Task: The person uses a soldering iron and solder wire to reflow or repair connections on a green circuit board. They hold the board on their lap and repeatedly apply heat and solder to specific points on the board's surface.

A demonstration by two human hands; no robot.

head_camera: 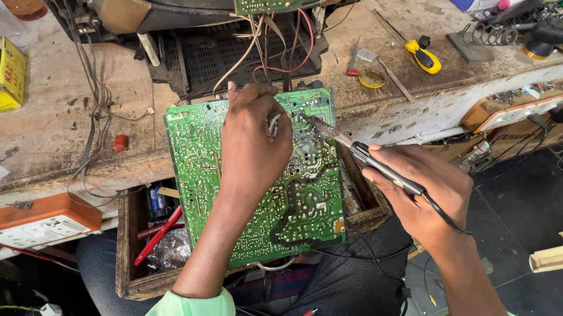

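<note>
A large green circuit board [301, 205] lies solder side up over an open wooden drawer [128, 267], leaning against the bench edge. My left hand [252, 144] rests on the board's upper middle, fingers pinched on a thin strand of solder wire near the top. My right hand [419, 192] grips a soldering iron [358, 149] like a pen; its metal tip points up-left and touches the board beside my left fingers. The iron's black cord runs down over my right wrist.
A dismantled television chassis [223, 16] with a second small green board and loose wires sits on the worn bench behind. A yellow-handled screwdriver [423, 57], a solder tin, a coil stand and boxes lie right. An orange power strip [34, 223] hangs left.
</note>
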